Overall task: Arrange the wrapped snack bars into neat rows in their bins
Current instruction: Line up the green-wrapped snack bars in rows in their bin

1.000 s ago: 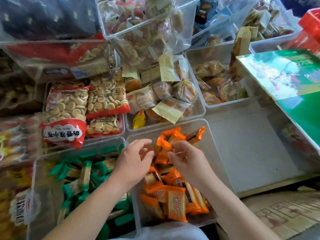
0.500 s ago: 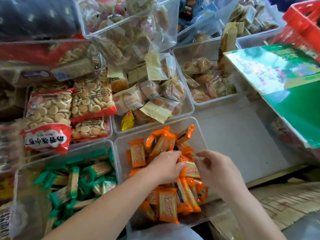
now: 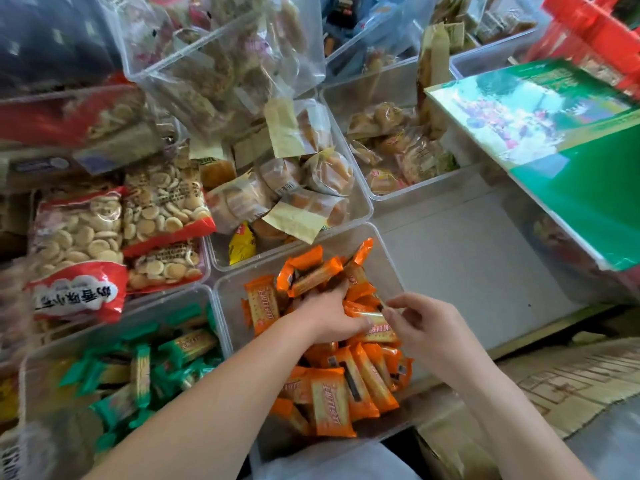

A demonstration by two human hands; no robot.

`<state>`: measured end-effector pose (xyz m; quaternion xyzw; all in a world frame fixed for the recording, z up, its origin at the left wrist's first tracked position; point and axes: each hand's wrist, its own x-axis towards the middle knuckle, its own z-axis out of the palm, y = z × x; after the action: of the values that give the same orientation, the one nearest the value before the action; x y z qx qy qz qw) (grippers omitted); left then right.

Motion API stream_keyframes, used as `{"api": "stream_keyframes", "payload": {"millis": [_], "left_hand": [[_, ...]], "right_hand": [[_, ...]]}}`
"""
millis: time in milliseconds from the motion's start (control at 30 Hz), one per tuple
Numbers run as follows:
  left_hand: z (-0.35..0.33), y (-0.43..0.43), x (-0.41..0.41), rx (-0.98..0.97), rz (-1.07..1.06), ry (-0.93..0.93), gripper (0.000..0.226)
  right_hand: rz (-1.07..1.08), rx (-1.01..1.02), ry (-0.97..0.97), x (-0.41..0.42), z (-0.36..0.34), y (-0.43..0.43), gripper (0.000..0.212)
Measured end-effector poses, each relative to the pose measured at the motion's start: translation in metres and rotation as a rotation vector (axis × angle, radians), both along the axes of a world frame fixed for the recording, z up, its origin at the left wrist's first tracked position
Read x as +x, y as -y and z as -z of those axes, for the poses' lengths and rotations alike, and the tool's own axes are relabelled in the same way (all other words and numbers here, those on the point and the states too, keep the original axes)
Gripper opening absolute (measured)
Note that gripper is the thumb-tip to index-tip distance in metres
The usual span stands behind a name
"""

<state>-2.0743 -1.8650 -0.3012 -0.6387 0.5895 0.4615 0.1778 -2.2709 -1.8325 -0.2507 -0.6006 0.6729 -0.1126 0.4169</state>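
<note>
The left hand [image 3: 329, 317] is sunk into the heap of orange snack bars [image 3: 332, 403] in the clear bin [image 3: 233, 297]. Its fingers are buried, so its grip cannot be told. The right hand [image 3: 427, 329] pinches the end of one orange bar [image 3: 379, 332] on top of the heap between thumb and forefinger. Green snack bars [image 3: 142, 368] fill the bin just left, with bagged round biscuits [image 3: 79, 233] behind them.

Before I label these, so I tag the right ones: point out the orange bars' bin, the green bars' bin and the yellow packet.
orange bars' bin [image 3: 230, 306]: head view, bare left wall.
green bars' bin [image 3: 41, 393]: head view, left wall.
yellow packet [image 3: 242, 244]: head view, wrapper's middle.
</note>
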Motion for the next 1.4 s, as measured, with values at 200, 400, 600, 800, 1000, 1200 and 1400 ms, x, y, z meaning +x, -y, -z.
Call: {"api": "stream_keyframes", "payload": {"millis": [200, 400, 600, 800, 1000, 1200, 1400], "left_hand": [[-0.031, -0.026, 0.016, -0.008, 0.101, 0.028, 0.090], [-0.036, -0.052, 0.073, -0.049, 0.107, -0.046, 0.061], [-0.031, -0.068, 0.088, -0.223, -0.271, -0.067, 0.078], [-0.030, -0.071, 0.096, -0.240, -0.494, -0.167, 0.065], [-0.040, -0.074, 0.107, -0.391, -0.631, -0.190, 0.051], [-0.046, -0.071, 0.084, -0.700, -0.152, -0.117, 0.038], [-0.005, -0.022, 0.039, -0.149, 0.085, -0.129, 0.051]], "right_hand": [[-0.087, -0.035, -0.051, 0.006, -0.001, 0.007, 0.018], [-0.467, 0.052, -0.113, 0.039, 0.018, 0.014, 0.043], [-0.474, 0.172, -0.270, 0.053, 0.038, 0.019, 0.048], [-0.393, 0.146, -0.252, 0.051, 0.031, 0.020, 0.050], [-0.239, -0.039, -0.163, 0.054, 0.010, 0.024, 0.032], [0.005, -0.219, 0.011, 0.049, -0.001, 0.017, 0.043], [0.206, -0.122, 0.202, 0.024, 0.004, 0.004, 0.017]]}}
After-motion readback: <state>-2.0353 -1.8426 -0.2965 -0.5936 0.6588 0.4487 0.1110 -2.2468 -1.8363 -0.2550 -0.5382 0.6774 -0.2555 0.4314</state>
